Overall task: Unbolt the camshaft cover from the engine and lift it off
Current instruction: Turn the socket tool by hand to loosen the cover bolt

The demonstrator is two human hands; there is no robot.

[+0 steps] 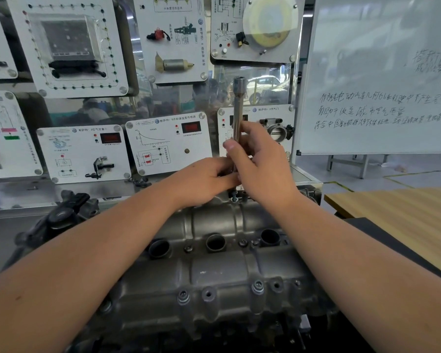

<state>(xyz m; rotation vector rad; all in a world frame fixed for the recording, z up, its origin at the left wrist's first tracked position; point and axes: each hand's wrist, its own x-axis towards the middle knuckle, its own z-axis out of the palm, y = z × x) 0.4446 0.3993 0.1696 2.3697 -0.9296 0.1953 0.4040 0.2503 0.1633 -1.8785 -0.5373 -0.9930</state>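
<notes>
The grey metal camshaft cover (214, 271) lies across the engine below me, with three dark round wells along its middle and bolt bosses along its near edge. My right hand (262, 164) grips a long chrome socket extension (238, 108) that stands almost upright over the cover's far edge. My left hand (204, 179) pinches the lower end of that tool just below my right hand. A raised bolt (234, 194) shows at the far edge, directly under both hands. The tool's tip is hidden behind my fingers.
White training panels with sensors and red displays (168, 146) stand upright right behind the engine. A whiteboard (382, 80) stands at the right. A wooden tabletop (402, 212) sits to the right of the engine, a black bracket part (64, 215) to its left.
</notes>
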